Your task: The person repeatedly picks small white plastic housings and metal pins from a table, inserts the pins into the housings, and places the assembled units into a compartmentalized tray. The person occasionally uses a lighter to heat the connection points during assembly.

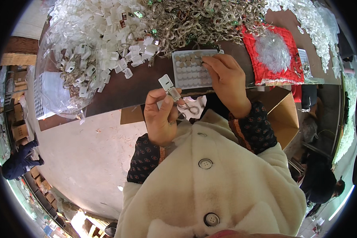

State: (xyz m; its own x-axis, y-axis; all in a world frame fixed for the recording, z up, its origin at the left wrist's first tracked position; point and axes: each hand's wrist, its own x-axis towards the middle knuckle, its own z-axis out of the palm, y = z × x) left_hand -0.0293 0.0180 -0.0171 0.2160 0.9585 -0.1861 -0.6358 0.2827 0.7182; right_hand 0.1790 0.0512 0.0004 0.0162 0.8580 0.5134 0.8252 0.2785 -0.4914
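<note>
1 small white case [173, 93], mid-frame, is pinched in the L hand [160, 117], prob. tipped up so it's easy to see. The R hand [231, 81] dips to the tray [194, 87] of round bits [185, 70], top ctr.; can't tell if it's pinching 1. Tray's close, prob. for quick reach.

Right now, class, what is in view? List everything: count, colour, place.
Table: one, dark brown, ahead
Tray: one, pale, table's near edge
Discs: several, greyish, inside tray
Held case: one, white, left of tray
Loose cases: uncountable, white, table's far left
Wires: uncountable, brownish, table's far middle
Cloth: one, red, right of tray
Plastic strips: uncountable, clear, on cloth
Plastic pieces: uncountable, clear, table's far right
Boxes: several, brown, below table, far left
Other people: at least two, dark-clothed, background
Coat: one, cream, on wearer
Left hand: one, dark-sleeved, holding case
Right hand: one, dark-sleeved, over tray
</note>
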